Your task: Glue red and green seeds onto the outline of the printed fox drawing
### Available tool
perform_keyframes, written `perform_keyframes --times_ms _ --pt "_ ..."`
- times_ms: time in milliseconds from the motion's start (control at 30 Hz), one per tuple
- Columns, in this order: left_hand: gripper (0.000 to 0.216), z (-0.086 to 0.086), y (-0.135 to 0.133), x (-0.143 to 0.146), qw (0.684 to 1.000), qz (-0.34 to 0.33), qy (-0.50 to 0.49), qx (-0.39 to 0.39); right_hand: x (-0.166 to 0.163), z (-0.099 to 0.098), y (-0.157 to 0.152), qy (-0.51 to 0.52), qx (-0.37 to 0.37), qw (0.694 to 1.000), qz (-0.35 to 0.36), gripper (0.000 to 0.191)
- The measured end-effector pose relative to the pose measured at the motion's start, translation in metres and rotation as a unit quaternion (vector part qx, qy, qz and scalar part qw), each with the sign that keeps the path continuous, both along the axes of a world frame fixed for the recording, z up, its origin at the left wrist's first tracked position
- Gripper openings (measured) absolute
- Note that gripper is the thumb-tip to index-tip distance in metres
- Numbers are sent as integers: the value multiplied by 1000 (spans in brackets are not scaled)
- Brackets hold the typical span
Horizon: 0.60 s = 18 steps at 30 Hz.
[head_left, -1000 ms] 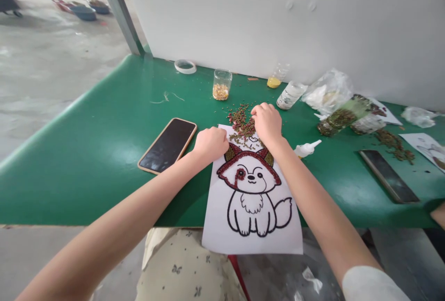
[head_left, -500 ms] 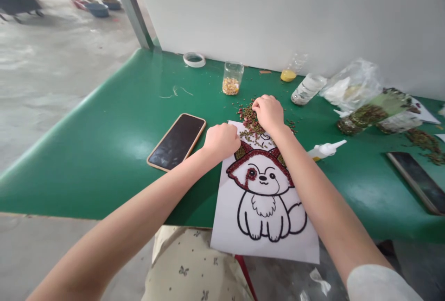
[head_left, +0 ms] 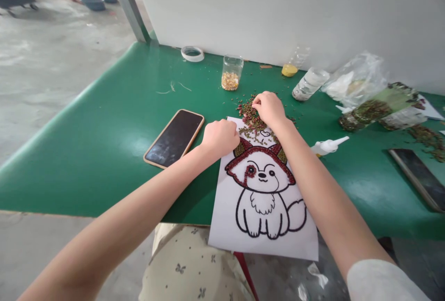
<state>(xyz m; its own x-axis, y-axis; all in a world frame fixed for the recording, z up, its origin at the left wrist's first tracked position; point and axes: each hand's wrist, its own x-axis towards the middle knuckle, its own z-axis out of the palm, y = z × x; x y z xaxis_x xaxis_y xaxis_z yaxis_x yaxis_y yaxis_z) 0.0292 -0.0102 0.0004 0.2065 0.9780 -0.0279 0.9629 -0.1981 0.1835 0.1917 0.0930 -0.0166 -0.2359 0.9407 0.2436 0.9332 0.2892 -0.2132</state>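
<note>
A paper sheet point(head_left: 222, 227) printed with an outlined animal drawing lies at the table's front, its lower part hanging past the edge. Dark red beans fill the band over the head and surround one eye; greenish ones fill the ears. My left hand point(head_left: 222, 138) rests as a fist on the sheet's upper left edge, its contents hidden. At the sheet's top, a pile of mixed green and red beans point(head_left: 247, 111) spreads onto the table. My right hand point(head_left: 270, 108) is at this pile with thumb and forefinger pinched together; anything between them is too small to make out.
A phone point(head_left: 174, 138) lies left of the sheet, another dark phone point(head_left: 417, 178) far right. A glue bottle point(head_left: 328, 146) lies beside my right forearm. Behind stand a cup of corn kernels point(head_left: 230, 78), a tape roll point(head_left: 192, 54), clear bottles point(head_left: 310, 84) and a plastic bag point(head_left: 356, 78).
The whole view has shifted slightly. Both hands keep nearly the same places, the left one still a fist on the sheet, the right one still pinched at the beans.
</note>
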Motion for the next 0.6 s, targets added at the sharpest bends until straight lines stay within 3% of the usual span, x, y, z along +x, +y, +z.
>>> perform_keyframes --times_ms 167,300,467,600 --pt "37 1 1 1 1000 -1 2 -6 1 -5 4 -13 0 1000 0 11" --pt "36 1 0 0 1000 -2 4 -3 -9 7 -6 -3 28 999 18 9" --pt "36 2 -2 -1 1000 8 0 -3 -40 42 -71 42 55 988 136 11" --pt "35 4 -2 -2 1000 -1 -9 -15 -26 48 -133 67 19 980 187 12"
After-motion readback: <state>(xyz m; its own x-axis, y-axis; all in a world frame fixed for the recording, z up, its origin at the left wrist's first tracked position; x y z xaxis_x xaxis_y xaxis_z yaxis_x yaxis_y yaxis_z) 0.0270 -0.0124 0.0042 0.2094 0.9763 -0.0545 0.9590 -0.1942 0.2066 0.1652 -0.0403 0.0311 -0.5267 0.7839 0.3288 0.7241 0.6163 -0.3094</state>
